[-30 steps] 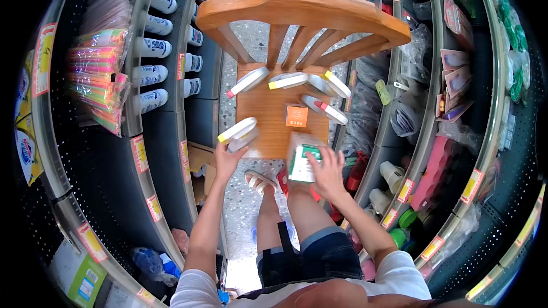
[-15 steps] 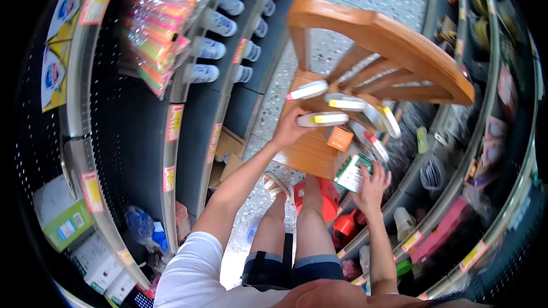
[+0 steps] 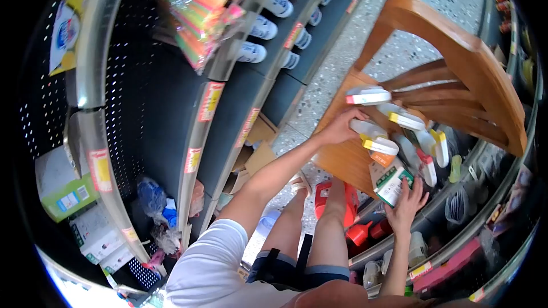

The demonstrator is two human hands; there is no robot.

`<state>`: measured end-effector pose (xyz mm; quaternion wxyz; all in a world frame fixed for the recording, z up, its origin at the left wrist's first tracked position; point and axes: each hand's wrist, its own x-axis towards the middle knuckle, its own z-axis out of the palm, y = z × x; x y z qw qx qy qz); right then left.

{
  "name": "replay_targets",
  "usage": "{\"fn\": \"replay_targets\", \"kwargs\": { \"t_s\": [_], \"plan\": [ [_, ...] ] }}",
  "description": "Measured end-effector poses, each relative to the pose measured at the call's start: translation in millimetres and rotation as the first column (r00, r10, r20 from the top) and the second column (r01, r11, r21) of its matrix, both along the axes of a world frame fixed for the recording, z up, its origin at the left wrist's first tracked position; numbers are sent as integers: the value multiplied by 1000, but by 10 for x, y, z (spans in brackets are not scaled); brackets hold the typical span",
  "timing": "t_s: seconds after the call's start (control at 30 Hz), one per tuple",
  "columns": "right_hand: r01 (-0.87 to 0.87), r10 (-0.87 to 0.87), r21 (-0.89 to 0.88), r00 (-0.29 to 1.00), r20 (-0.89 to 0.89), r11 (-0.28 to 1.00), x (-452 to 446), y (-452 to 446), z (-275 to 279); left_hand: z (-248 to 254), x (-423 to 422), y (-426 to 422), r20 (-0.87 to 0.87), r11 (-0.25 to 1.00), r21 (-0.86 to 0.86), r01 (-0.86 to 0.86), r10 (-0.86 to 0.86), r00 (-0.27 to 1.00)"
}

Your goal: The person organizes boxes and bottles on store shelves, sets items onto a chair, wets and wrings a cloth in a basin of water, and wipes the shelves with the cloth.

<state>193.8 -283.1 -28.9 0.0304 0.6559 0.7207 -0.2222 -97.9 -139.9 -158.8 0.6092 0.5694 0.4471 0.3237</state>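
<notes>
A wooden chair (image 3: 342, 157) carries several white bottles with coloured caps. My left hand (image 3: 344, 126) is closed around the base of a translucent white bottle with a yellow cap (image 3: 381, 146), tilted toward me. A pink-capped bottle (image 3: 368, 96) lies just beyond it. Further right are more bottles, with a yellow cap (image 3: 440, 147) and a red cap (image 3: 426, 165). A small orange box (image 3: 381, 159) sits partly hidden below the held bottle. My right hand (image 3: 405, 204), fingers spread, touches the near right edge of a green and white box (image 3: 391, 187).
Shelves stand on both sides. On the left are a bag of colourful straws (image 3: 205, 11), white bottles (image 3: 262, 27) and a green-grey box (image 3: 65, 185). A red basket-like object (image 3: 341, 205) is by my legs. Cardboard (image 3: 260, 157) lies at the left shelf's foot.
My view has shifted left, so the chair and hands appear further right. The held bottle now tilts with its yellow cap lower, toward me. My right hand stays beside the green and white box.
</notes>
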Motion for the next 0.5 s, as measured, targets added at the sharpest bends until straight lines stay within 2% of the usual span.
{"fn": "replay_targets", "kwargs": {
  "t_s": [0.07, 0.1, 0.2, 0.27, 0.37, 0.43, 0.5],
  "plan": [
    [5, -5, -2, 1000, 12, 1000, -10, -27, -12, -23, -72, -7, -55, 1000, 22, 10, -9, 998],
    [18, -18, -12, 1000, 22, 1000, -23, -38, -3, -77, -102, -31, -65, 996, 85, -32, 37, 997],
    [-12, 13, 55, 1000, -8, 998, -39, -99, 72, -271, -120, -99, -130, 984, 131, -122, 139, 982],
    [3, 4, 170, 999, -40, 985, -72, -189, 71, -195, -97, -81, -121, 978, 180, -102, 125, 985],
    [21, 4, 317, 997, -79, 948, -196, -344, 112, -55, -86, -96, -166, 977, 137, -165, 186, 968],
    [51, 10, 357, 986, -166, 933, -324, -471, 84, 132, -92, -155, -153, 960, 163, -228, 253, 955],
    [56, 37, 367, 970, -242, 928, -525, -530, 136, 174, -107, -319, -218, 936, 121, -330, 349, 911]
  ]
}}
